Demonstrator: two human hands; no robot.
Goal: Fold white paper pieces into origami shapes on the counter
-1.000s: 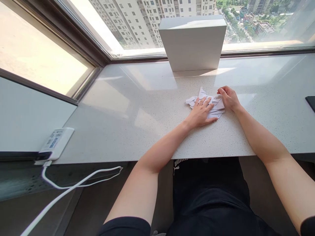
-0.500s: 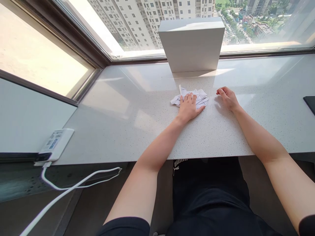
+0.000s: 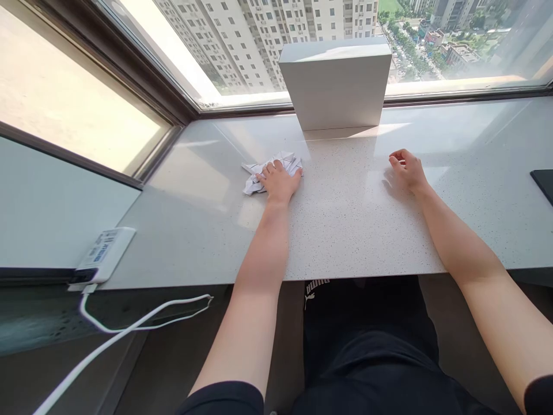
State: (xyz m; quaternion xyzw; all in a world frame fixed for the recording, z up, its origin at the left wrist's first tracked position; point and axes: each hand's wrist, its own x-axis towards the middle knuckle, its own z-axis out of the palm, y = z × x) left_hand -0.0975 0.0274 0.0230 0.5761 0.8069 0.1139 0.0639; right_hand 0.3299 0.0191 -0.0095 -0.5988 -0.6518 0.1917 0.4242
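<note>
Crumpled white paper (image 3: 252,183) lies on the speckled white counter (image 3: 337,219), left of the middle. My left hand (image 3: 279,181) presses down on top of it with the fingers spread, covering part of the paper. Farther right, my right hand (image 3: 407,168) rests on its side on the counter with its fingers curled inward, apart from the paper. Whether anything is inside those curled fingers is hidden.
A white box (image 3: 339,86) stands upright by the window behind the hands. At the left edge lies a white power bank (image 3: 106,253) with a white cable (image 3: 129,328) hanging below. A dark flat object (image 3: 545,183) sits at the far right.
My left hand has moved left across the counter, and the crumpled paper has moved left with it and turned. My right hand has shifted slightly to the right, its fingers still curled.
</note>
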